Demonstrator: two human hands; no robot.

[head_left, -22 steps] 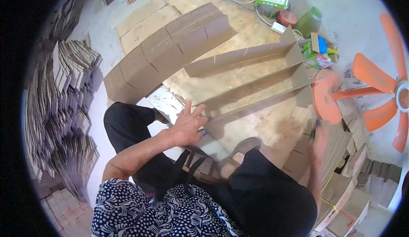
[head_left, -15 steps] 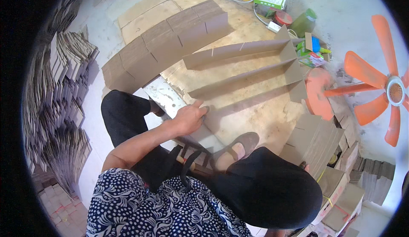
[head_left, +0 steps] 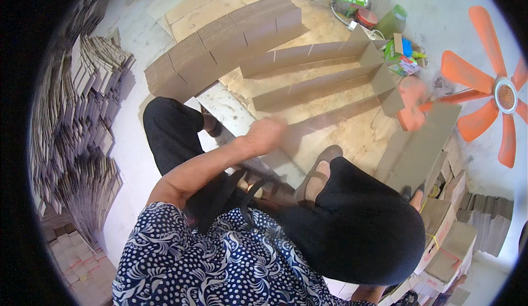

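My left hand (head_left: 267,135) is smeared by motion beside the near end of the closest upright cardboard strip (head_left: 341,113). Whether its fingers grip that strip cannot be made out. Two more upright strips, a middle one (head_left: 313,90) and a far one (head_left: 300,59), stand roughly parallel on the board, with short cross pieces (head_left: 383,80) at their right ends. At the right, beyond my knee, my right hand (head_left: 416,198) is closed on the near end of a flat cardboard strip (head_left: 432,141), which lies over or just above a cardboard stack. Most of that hand is hidden.
A long curved row of packed cardboard pieces (head_left: 231,39) stands at the back left. More stacked cardboard (head_left: 99,80) fills the left side. An orange fan (head_left: 505,94) stands at the right, near a green-lidded jar (head_left: 392,21) and boxes (head_left: 440,256).
My left hand has moved slightly right and up. At the right, a cardboard strip has shifted up from the stack with my right hand, which shows more now. The whole view has shifted a little.
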